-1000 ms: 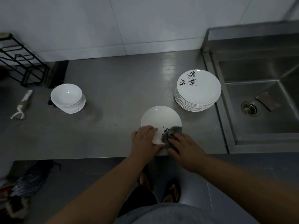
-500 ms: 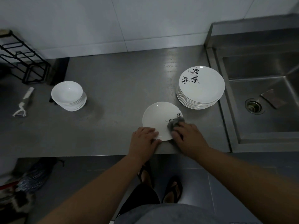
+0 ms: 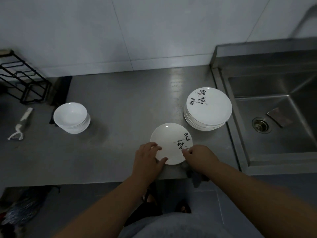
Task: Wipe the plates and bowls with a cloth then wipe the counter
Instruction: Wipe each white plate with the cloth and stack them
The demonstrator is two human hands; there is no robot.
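Steel counter [image 3: 128, 103] beside a sink [image 3: 257, 103]: we rest our left hand [image 3: 149, 158], fingers loose, on the near rim of a white inked plate [image 3: 169, 140] at the front edge. Our right hand [image 3: 199, 157] curls at its right rim over a dark cloth [image 3: 197, 177]; whether it grips, we cannot tell.

Your steel tabletop [image 3: 128, 100] carries one plate [image 3: 169, 141] at its front edge. From that plate, the plate stack [image 3: 208, 109] sits just behind-right, the bowl stack [image 3: 71, 117] well left, a white peeler [image 3: 20, 124] and black wire rack [image 3: 25, 83] farther left.
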